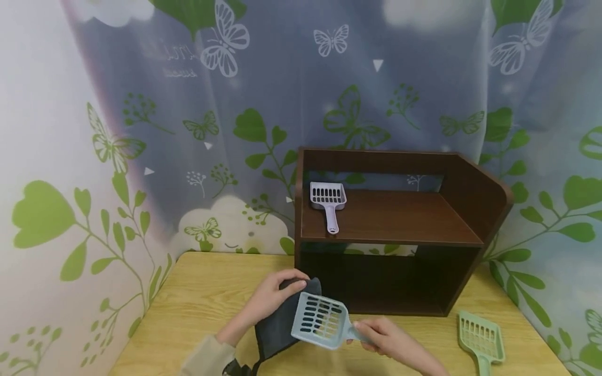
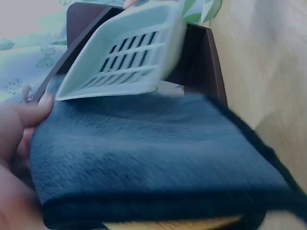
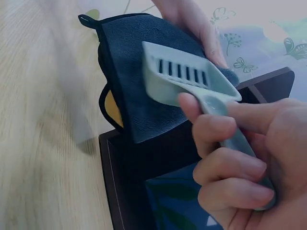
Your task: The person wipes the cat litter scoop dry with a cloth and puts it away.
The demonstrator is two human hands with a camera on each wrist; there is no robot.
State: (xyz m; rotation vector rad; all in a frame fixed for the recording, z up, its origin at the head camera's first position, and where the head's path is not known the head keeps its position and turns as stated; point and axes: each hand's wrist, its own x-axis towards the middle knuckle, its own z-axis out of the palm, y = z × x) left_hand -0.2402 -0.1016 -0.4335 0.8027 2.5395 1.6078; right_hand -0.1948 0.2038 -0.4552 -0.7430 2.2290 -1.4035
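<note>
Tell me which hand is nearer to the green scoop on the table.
Right. The right hand, gripping the blue scoop, is left of the green scoop in the head view; the left hand, holding the dark cloth, is farther left.

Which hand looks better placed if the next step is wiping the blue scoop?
Probably the left hand: it holds the dark cloth close by the blue scoop, while the right hand has its grip on the scoop's handle.

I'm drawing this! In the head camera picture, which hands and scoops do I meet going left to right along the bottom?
Left hand → blue scoop → right hand → green scoop
</note>
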